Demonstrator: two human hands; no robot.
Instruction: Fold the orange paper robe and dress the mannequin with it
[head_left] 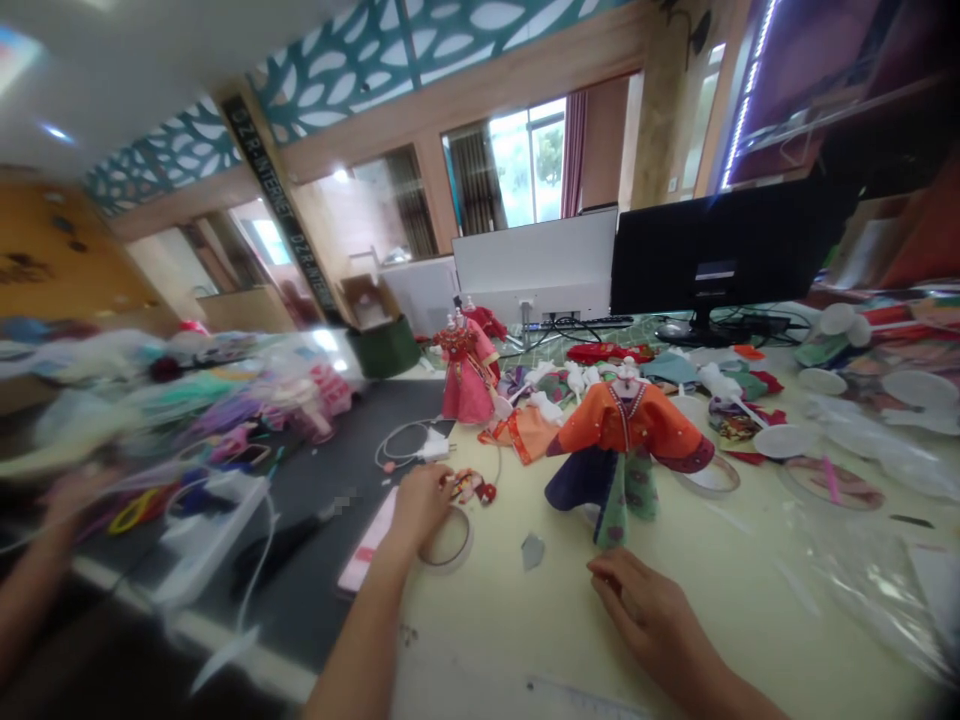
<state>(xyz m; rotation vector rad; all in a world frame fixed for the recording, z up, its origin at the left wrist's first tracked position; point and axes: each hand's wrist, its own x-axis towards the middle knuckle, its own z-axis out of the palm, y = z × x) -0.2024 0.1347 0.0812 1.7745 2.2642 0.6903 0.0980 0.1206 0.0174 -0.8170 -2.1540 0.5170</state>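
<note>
My left hand [424, 505] is closed, with its fingertips against the left end of a small red and gold patterned cloth piece [471, 487]. Whether the fingers grip it is hidden. Just below that hand lies a tape roll [446, 538]. My right hand [651, 605] rests on the table with its fingers curled together and nothing visible in them. Right in front of it stands a small doll outfit [626, 435] on a white form, with an orange top over a navy and green skirt. Between my hands lies a small grey scrap [532, 551].
Behind stands a pink-red doll dress [469, 375]. A black monitor [727, 260], cloth pieces and white plastic stands fill the back right. A white charger [435, 445], a pink phone-like slab [367, 545] and a power strip [214, 535] lie leftward. Another person's hand [79, 490] is far left.
</note>
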